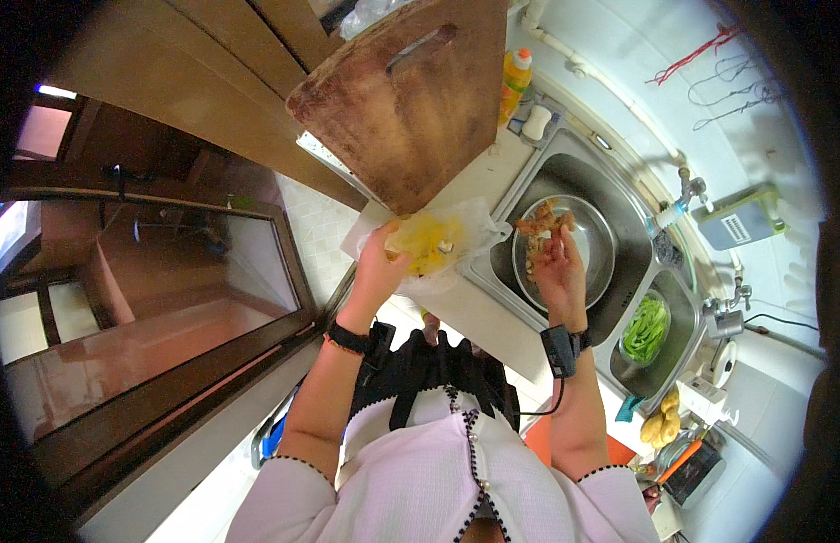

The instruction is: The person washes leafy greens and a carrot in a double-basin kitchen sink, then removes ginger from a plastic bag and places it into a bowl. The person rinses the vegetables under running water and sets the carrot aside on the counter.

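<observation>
My left hand (381, 270) grips the near side of a clear plastic bag (484, 227) with yellow matter (428, 246) in or on it, at the counter's edge below the cutting board. In my right hand (559, 270) is a knobbly brown piece of food (545, 220), perhaps ginger root. It is held over a round metal bowl (600, 271), which stands in the larger basin of a steel sink (562, 163). Paler small pieces show beside my right fingers; whether they lie in the bowl or hang from the hand, I cannot tell.
A large wooden cutting board (420, 102) stands on the counter (505, 319). Behind it are an orange-capped yellow bottle (515, 85) and white soap (536, 123). Green leaves in a container (645, 329) occupy the smaller basin. Taps (691, 190) jut from the wall. Potatoes (661, 421) lie right.
</observation>
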Motion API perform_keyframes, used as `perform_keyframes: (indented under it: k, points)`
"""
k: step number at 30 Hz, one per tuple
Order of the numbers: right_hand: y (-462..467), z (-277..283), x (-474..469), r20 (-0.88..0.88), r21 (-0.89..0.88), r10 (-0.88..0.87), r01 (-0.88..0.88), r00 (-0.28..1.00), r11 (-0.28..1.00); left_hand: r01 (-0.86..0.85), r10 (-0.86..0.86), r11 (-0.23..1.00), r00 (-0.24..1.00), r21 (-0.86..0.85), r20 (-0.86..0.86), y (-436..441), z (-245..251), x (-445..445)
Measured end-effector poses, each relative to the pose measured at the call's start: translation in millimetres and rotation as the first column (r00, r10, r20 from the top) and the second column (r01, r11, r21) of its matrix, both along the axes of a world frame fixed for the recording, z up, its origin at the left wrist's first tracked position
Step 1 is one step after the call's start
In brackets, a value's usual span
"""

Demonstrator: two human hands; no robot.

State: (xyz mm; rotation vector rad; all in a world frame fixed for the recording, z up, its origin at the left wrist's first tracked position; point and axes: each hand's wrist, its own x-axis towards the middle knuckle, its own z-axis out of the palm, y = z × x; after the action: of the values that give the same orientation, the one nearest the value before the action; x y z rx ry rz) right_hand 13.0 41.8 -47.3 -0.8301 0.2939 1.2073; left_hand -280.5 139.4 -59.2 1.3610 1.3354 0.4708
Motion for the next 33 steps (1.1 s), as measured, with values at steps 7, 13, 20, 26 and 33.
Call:
perform_keyframes:
  k: [7, 13, 20, 26, 33]
  points:
    - [-51.9, -46.1, 62.7, 0.24, -0.192, -0.036, 0.084, 0.97, 0.978, -0.151, 0.227, 0.943, 0.943, -0.298, 0.242, 1.8, -6.4, -13.2]
    - [-90.8, -122.0, 126.9, 0.391, -0.454, 0.136, 0.062, 0.91, 0.889, 0.056, -0.051, 0.998, 0.991, -0.036, 0.122, -6.7, 18.9, -24.3]
    - [-101.9, -218.3, 166.1, 0.567, -0.663, 0.5, 0.002, 0.654, 0.749, 0.193, -0.18, 0.979, 0.968, 0.062, -0.173, -14.8, 26.9, -16.8]
    - [-90.4, -209.2, 142.7, 0.528, -0.846, 0.849, 0.076, -0.023, 0.528, 0.234, -0.135, 0.955, 0.889, 0.182, -0.438, -34.1, 31.6, -11.1]
    - [-81.7, -210.4, 120.4, 0.097, -0.995, 0.911, -0.075, -0.4, 0.073, 0.011, 0.007, 0.984, 0.995, 0.177, -0.104, -37.3, 28.9, -14.4]
